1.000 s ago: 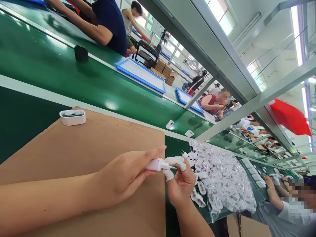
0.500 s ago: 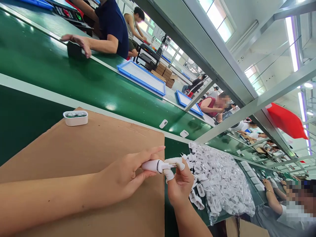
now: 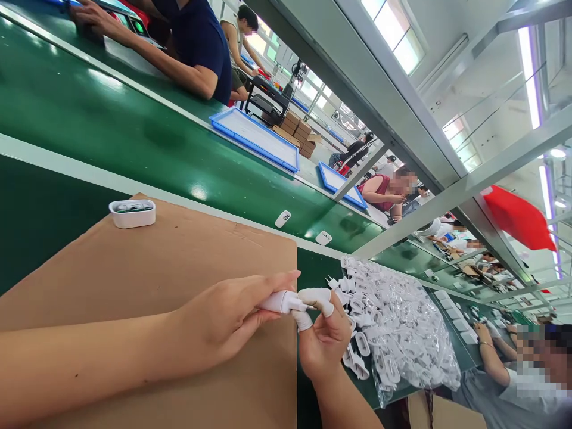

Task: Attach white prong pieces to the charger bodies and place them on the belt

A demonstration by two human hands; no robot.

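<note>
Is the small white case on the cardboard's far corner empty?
No, the white case holds something: green parts show through its open top.

On the workbench (image 3: 40,214), a cardboard sheet (image 3: 214,256) lies in front of the person, with a housing (image 3: 132,219) at its far left corner and a plug unit (image 3: 279,302) between the hands above its right edge. Right of the sheet sits a bag of plug casings (image 3: 411,333), loose casings (image 3: 356,362) at its near left side and a row of flat pieces (image 3: 456,316) beyond its right. Behind runs a belt (image 3: 179,161) carrying two small units (image 3: 283,218), with two trays (image 3: 254,136) along its far side.
</note>
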